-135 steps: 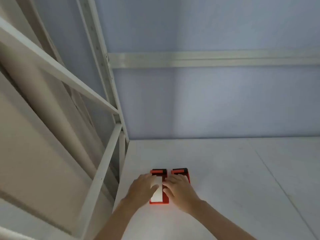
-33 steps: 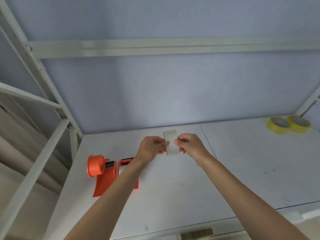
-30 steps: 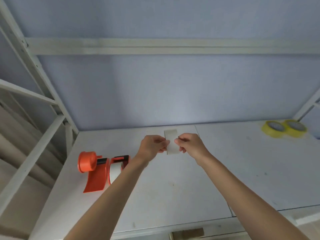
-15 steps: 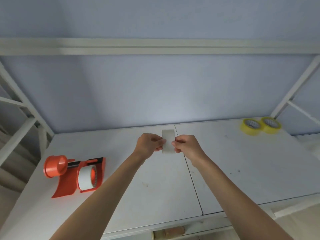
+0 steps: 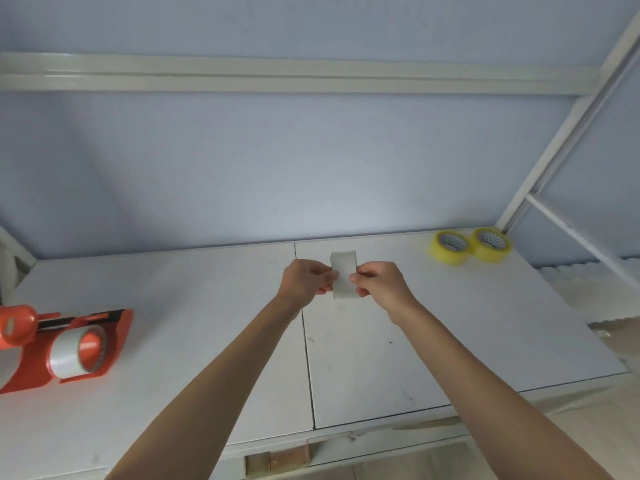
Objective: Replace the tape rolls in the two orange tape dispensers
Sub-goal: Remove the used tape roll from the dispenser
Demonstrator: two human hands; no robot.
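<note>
Two bare forearms reach into view from the bottom edge, with no sleeves, gloves, watch or rings to be seen. The left hand [image 5: 304, 280] and the right hand [image 5: 379, 284] are both uncovered, slim at the wrist, fingers curled inward.

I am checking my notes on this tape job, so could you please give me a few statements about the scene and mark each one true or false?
1. Both hands hold the pale tape roll above the table. True: the left hand and right hand pinch it from either side.
2. The yellow tape rolls lie at the table's near left corner. False: they lie at the far right, side by side.
3. The orange tape dispenser in view holds a roll. True.
4. The dispensers stand beside the yellow rolls. False: they are at the left edge, far from them.
</note>
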